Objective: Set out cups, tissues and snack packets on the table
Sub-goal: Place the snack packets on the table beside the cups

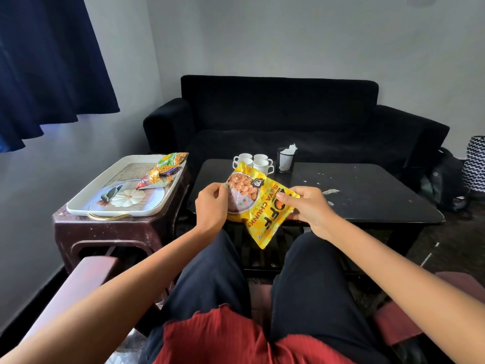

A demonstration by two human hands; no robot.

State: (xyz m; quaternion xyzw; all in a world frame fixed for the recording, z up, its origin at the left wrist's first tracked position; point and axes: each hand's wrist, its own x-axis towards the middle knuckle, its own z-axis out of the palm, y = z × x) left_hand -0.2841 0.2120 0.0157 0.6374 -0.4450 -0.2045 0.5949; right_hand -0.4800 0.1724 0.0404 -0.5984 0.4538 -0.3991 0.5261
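Note:
A yellow snack packet (pixel 259 203) hangs over the near edge of the black table (pixel 367 195), held by both hands. My left hand (pixel 211 206) grips its left side and my right hand (pixel 308 206) pinches its right edge. Several white cups (pixel 253 162) stand grouped at the table's far edge. Beside them on the right is a black mesh holder (pixel 285 160) with white tissues sticking out. More snack packets (pixel 162 172) lie on a white tray (pixel 86 203) to the left.
The tray rests on a dark brown plastic stool (pixel 110 232) left of the table. A black sofa (pixel 288 114) stands behind the table. White specks mark the tabletop's right half. Bags (pixel 451 179) sit on the floor at the far right. My knees are against the table's near edge.

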